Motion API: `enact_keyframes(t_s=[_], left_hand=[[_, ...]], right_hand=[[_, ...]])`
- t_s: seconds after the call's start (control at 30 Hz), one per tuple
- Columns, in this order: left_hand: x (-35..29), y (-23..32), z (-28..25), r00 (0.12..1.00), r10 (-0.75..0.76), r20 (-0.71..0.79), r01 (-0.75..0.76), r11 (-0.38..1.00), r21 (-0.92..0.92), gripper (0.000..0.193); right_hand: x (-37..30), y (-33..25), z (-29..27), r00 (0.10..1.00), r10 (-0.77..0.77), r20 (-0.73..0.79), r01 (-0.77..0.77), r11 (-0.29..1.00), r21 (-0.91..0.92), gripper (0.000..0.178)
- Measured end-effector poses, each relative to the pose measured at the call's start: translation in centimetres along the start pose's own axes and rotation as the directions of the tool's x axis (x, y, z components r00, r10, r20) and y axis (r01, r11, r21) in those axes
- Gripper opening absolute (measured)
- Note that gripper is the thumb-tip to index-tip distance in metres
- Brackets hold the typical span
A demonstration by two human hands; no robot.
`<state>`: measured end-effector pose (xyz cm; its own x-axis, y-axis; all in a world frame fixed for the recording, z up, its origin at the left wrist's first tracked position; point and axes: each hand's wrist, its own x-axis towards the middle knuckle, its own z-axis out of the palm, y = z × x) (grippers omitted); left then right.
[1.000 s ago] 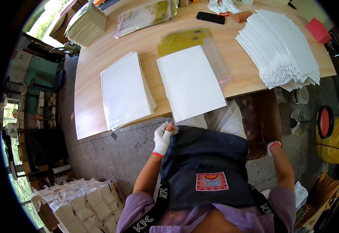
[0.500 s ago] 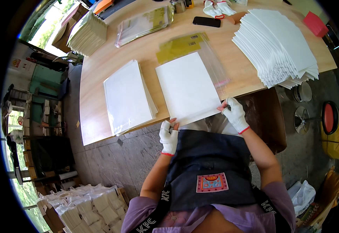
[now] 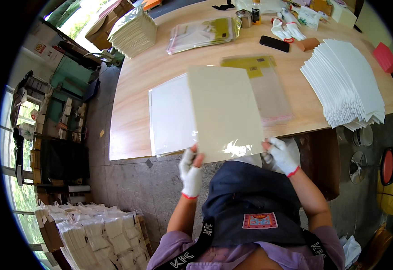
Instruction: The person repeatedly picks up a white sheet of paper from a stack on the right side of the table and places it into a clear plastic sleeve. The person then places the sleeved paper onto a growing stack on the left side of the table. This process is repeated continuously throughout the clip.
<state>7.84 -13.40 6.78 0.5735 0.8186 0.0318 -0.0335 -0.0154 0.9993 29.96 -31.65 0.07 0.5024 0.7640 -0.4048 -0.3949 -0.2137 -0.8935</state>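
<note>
I hold up a cream sheet in a glossy clear plastic sleeve (image 3: 225, 110) by its near corners, above the table's front edge. My left hand (image 3: 190, 173), in a white fingerless glove with a red cuff, is closed on the near left corner. My right hand (image 3: 282, 156), gloved the same way, pinches the near right corner. Behind the held sheet, partly covered by it, lies a pile of white sleeved sheets (image 3: 171, 114). Beyond its right edge, flat clear plastic bags (image 3: 272, 99) with an olive-yellow printed area lie on the table.
The wooden table (image 3: 133, 103) carries fanned white sheets (image 3: 347, 85) on the right. At the back are a tall sheet stack (image 3: 133, 32), more plastic bags (image 3: 201, 36), a metal tin (image 3: 244, 19), a black phone (image 3: 274, 43) and gloves (image 3: 289, 29). Bundled packs (image 3: 97, 234) stand lower left.
Both hands have raised the sleeved sheet off the table and shifted it left, over part of the white pile. Its visible face now looks cream instead of white. The camera view has shifted too.
</note>
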Motion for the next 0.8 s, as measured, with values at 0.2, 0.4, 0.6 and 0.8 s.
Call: enact_keyframes(t_s=[0.2, 0.4, 0.6, 0.8], left_hand=[[4.4, -0.2, -11.2, 0.949, 0.208, -0.238, -0.148, 0.957, 0.248, 0.037], [5.6, -6.2, -14.9, 0.945, 0.137, -0.296, 0.014, 0.89, 0.456, 0.054], [5.6, -6.1, -13.8, 0.926, 0.14, -0.35, 0.015, 0.915, 0.404, 0.053], [6.0, -8.1, -15.5, 0.917, 0.233, -0.323, -0.058, 0.881, 0.47, 0.046]], right_hand=[[6.3, -4.4, 13.2, 0.981, -0.045, 0.189, 0.071, 0.988, -0.135, 0.025], [7.4, -4.2, 16.0, 0.939, -0.258, 0.228, 0.286, 0.213, -0.934, 0.058], [7.3, -4.0, 17.2, 0.847, -0.362, 0.389, 0.384, -0.088, -0.919, 0.062], [2.7, -7.0, 12.4, 0.926, -0.186, 0.329, 0.362, 0.186, -0.914, 0.037]])
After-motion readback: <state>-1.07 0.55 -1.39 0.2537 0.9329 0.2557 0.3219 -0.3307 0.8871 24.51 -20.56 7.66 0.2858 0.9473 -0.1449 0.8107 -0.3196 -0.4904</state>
